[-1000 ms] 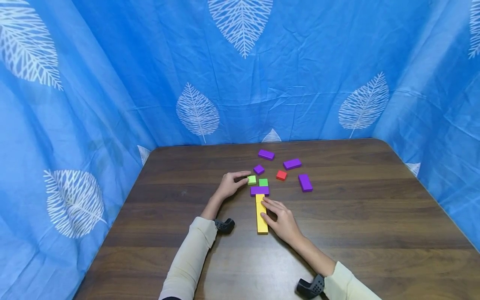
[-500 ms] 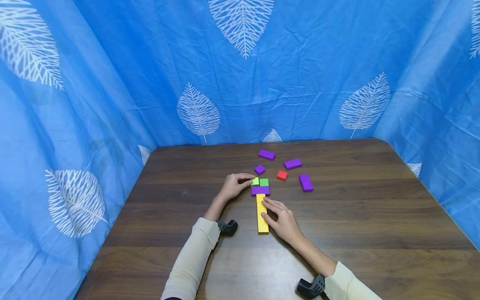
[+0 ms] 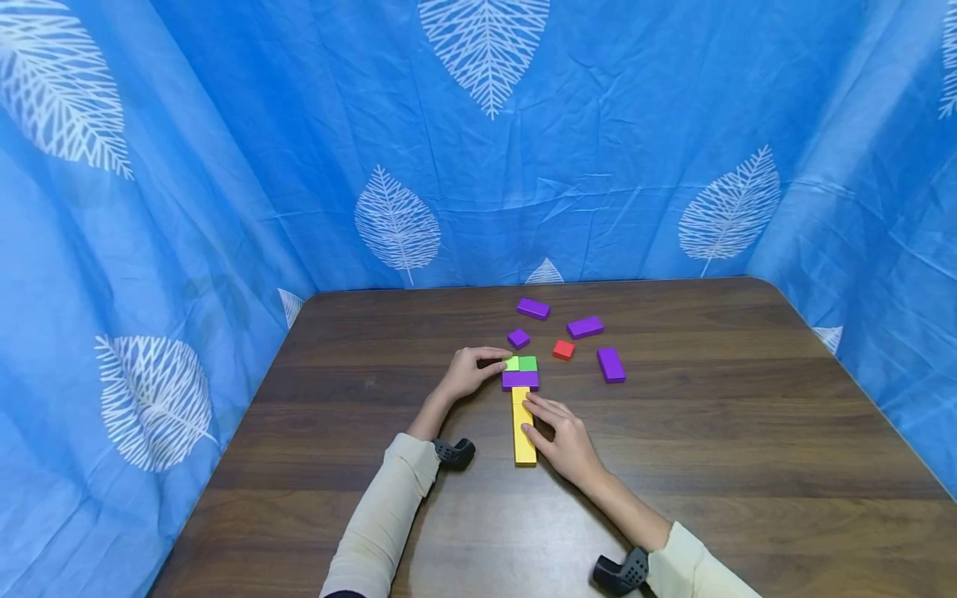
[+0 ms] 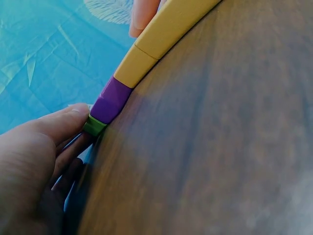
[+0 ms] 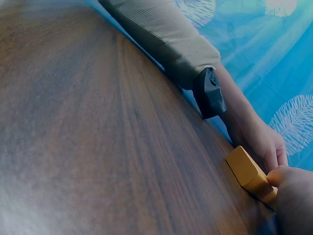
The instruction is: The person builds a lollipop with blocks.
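Note:
My left hand [image 3: 465,372] pinches a light green block [image 3: 512,364] between thumb and fingers, at the left of a darker green block [image 3: 527,364]. Both stand against the far side of a purple block [image 3: 520,380] that lies crosswise. From its near side a short yellow block [image 3: 520,395] and a longer yellow block [image 3: 524,436] run towards me in line. My right hand [image 3: 564,440] rests its fingertips and thumb along the right side of the yellow blocks. In the left wrist view, the thumb is at the green block [image 4: 95,126], and the other fingers are partly hidden behind it.
Beyond the row lie a small purple block [image 3: 518,338], a red block [image 3: 564,350] and longer purple blocks [image 3: 533,308] [image 3: 585,327] [image 3: 611,365]. The brown wooden table [image 3: 748,415] meets a blue leaf-print curtain [image 3: 598,166] at its far edge.
My left hand has moved slightly right with the light green block, which now sits against the darker green one; the gap between them has closed. My right hand has stayed in place.

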{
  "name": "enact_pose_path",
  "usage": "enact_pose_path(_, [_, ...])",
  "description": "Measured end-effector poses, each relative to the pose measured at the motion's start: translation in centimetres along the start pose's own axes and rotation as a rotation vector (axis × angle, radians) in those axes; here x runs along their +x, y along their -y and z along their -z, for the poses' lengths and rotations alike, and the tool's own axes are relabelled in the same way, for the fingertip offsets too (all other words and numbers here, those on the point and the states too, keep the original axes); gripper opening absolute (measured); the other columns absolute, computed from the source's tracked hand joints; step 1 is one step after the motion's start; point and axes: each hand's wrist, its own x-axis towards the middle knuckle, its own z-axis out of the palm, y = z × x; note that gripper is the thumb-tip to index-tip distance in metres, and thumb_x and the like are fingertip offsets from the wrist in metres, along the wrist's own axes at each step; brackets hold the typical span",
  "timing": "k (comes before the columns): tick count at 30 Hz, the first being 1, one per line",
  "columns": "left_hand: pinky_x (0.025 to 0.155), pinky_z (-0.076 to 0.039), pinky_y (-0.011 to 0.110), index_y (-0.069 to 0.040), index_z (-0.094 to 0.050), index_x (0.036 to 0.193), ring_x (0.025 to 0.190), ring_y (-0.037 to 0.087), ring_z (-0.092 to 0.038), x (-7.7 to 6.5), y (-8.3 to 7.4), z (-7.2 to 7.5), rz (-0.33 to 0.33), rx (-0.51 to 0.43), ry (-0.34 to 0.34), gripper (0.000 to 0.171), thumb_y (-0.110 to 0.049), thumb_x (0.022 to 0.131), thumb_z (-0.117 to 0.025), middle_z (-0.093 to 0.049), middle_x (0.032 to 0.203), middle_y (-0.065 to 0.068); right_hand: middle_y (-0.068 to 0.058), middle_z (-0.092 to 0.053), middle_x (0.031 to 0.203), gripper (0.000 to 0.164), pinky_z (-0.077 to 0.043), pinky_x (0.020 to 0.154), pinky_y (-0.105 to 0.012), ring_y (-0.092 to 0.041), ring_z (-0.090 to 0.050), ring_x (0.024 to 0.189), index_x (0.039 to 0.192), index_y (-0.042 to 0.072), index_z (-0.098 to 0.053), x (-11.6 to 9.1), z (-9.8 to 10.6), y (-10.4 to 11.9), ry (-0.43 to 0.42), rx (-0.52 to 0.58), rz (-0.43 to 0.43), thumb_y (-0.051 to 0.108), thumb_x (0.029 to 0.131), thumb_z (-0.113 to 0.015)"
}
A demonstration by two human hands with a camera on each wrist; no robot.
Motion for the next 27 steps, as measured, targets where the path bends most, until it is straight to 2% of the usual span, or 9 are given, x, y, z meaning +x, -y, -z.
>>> enact_pose_path(27, [0.095,-0.042,0.031,-0.014,-0.068,0.113,0.11,0.015,-0.057,-0.08,0.05,0.2,0.02,0.003,0.036,0.027,-0.025,0.089,-0.063,-0.065,0.112,0.001,-0.013,-0.059,0.121,0.036,-0.045,0.09,-0.043,-0.028,-0.056,0.109,0.114,0.0,-0.065,-0.12,-0.03,0.02,-0.003,0.002,0.008,0.012,0.08,-0.072])
